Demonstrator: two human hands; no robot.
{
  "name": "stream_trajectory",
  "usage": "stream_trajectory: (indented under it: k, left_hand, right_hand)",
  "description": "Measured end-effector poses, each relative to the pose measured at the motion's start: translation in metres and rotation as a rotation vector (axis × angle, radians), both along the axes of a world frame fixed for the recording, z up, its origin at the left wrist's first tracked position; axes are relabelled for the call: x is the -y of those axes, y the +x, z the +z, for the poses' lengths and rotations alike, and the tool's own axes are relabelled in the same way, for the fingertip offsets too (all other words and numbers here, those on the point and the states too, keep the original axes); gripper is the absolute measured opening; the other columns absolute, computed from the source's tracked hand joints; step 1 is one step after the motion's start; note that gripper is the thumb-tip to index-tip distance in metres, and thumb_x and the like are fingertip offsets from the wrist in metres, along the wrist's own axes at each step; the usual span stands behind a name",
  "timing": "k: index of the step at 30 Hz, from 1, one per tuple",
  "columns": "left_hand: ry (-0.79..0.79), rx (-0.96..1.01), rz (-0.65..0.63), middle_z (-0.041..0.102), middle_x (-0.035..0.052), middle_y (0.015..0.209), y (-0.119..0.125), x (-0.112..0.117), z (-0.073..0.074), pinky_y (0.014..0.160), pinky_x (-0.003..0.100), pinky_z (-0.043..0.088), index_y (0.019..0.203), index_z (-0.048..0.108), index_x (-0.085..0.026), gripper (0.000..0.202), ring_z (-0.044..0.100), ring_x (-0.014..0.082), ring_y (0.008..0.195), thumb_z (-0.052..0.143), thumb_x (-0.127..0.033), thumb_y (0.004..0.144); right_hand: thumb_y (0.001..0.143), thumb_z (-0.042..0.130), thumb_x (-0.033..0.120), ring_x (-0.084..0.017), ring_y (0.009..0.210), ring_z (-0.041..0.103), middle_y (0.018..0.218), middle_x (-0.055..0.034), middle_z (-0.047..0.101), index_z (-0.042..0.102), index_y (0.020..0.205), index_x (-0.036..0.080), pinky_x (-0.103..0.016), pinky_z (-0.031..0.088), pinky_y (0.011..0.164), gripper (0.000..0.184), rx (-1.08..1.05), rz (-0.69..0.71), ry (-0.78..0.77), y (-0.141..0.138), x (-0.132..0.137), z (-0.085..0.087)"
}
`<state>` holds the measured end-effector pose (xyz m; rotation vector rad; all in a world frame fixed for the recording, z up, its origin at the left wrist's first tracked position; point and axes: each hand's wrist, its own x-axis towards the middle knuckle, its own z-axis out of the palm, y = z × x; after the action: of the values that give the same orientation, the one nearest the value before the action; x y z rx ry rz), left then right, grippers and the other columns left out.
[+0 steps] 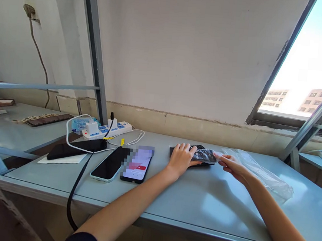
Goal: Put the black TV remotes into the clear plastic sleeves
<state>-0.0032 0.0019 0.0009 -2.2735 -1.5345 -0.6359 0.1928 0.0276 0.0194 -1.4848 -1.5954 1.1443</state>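
A long black item in clear plastic wrap (206, 154) lies on the grey-blue desk, with a flat dark object partly under it; what exactly it is I cannot make out. My left hand (182, 160) is closed over its left part, fingers on top and thumb along the near side. At its right end, my right hand (231, 165) pinches the clear plastic between thumb and fingers. Just behind and right of that hand spreads a crumpled clear plastic bag (265, 175).
Left of my hands lie a phone with a lit screen (137, 165), a dark-screened phone (110, 164) and another black phone (76, 149) on white paper. Behind them sits a white power strip (107, 130) with plugs and cables. Metal posts (95, 48) flank the desk.
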Motion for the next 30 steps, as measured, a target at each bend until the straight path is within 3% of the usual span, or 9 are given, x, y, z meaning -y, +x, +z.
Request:
stream_trajectory:
  k: [3, 10, 17, 23, 27, 30]
  left_hand:
    - [0.003, -0.015, 0.01, 0.065, 0.0078, 0.099, -0.002, 0.0, 0.003, 0.081, 0.03, 0.039, 0.113, 0.056, -0.021, 0.049, 0.057, 0.021, 0.095, 0.047, -0.058, 0.081]
    - [-0.008, -0.019, 0.027, 0.064, 0.0083, 0.103, -0.006, -0.002, 0.004, 0.082, 0.03, 0.038, 0.114, 0.055, -0.02, 0.048, 0.056, 0.021, 0.097, 0.046, -0.056, 0.083]
    - [-0.025, 0.034, 0.067, 0.064, 0.0087, 0.104, -0.013, -0.006, 0.004, 0.083, 0.031, 0.037, 0.113, 0.054, -0.019, 0.047, 0.055, 0.0219, 0.1, 0.043, -0.055, 0.085]
    - [-0.043, 0.077, 0.065, 0.066, 0.0074, 0.101, -0.006, -0.001, 0.002, 0.08, 0.029, 0.04, 0.11, 0.053, -0.018, 0.042, 0.057, 0.0204, 0.098, 0.043, -0.051, 0.087]
    - [-0.03, 0.093, 0.05, 0.067, 0.0082, 0.097, -0.001, 0.001, 0.001, 0.074, 0.029, 0.042, 0.106, 0.054, -0.017, 0.042, 0.06, 0.0207, 0.092, 0.048, -0.053, 0.084]
    - [-0.015, 0.079, 0.004, 0.069, 0.0064, 0.088, 0.0, 0.002, 0.002, 0.065, 0.028, 0.042, 0.099, 0.058, -0.017, 0.04, 0.062, 0.0196, 0.083, 0.05, -0.052, 0.083]
  right_hand:
    - [0.034, 0.073, 0.072, -0.003, 0.049, 0.017, 0.052, 0.006, 0.024, 0.032, 0.056, 0.019, -0.021, 0.011, 0.04, 0.071, -0.015, -0.01, -0.003, 0.002, 0.0, 0.003]
    - [0.029, 0.078, 0.062, -0.005, 0.052, 0.024, 0.056, 0.0044, 0.029, 0.046, 0.063, 0.018, -0.02, 0.011, 0.039, 0.064, -0.104, -0.114, 0.04, 0.007, -0.001, 0.005]
    - [0.04, 0.077, 0.05, -0.007, 0.054, 0.035, 0.072, -0.0026, 0.045, 0.051, 0.072, 0.018, -0.019, 0.017, 0.034, 0.052, -0.225, -0.288, 0.098, 0.022, -0.009, 0.007]
    - [0.056, 0.063, 0.06, -0.008, 0.055, 0.044, 0.08, -0.0026, 0.051, 0.047, 0.078, 0.02, -0.018, 0.029, 0.037, 0.048, -0.293, -0.301, 0.143, 0.012, -0.009, -0.001]
    - [0.055, 0.061, 0.066, -0.01, 0.052, 0.043, 0.072, -0.0027, 0.05, 0.043, 0.076, 0.02, -0.02, 0.026, 0.037, 0.054, -0.252, -0.271, 0.182, 0.007, -0.014, -0.01]
    - [0.056, 0.052, 0.076, -0.012, 0.05, 0.042, 0.065, -0.0025, 0.047, 0.039, 0.077, 0.021, -0.023, 0.027, 0.038, 0.06, -0.231, -0.306, 0.266, 0.022, -0.024, -0.011]
